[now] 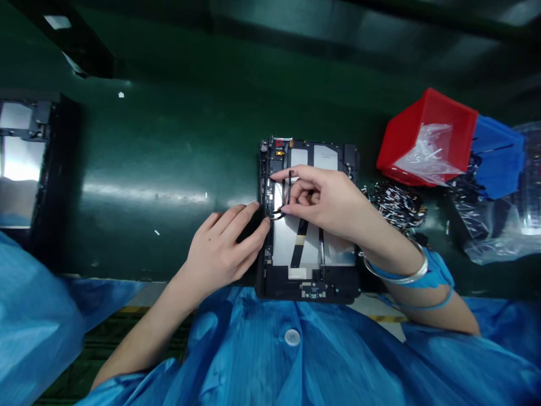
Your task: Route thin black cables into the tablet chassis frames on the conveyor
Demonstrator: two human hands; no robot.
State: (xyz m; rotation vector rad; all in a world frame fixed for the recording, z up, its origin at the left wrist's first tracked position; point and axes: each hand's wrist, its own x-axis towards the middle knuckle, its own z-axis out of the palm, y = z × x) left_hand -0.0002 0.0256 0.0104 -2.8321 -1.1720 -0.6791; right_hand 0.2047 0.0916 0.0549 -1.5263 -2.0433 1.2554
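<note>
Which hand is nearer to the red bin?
Right. The right hand is over the opened device, left of the red bin; the left hand is farther left, at the device's left edge.

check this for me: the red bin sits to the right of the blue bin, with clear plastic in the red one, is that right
Not quite: in the head view the red bin sits to the left of the blue bin. Clear plastic is in the red one.
</note>
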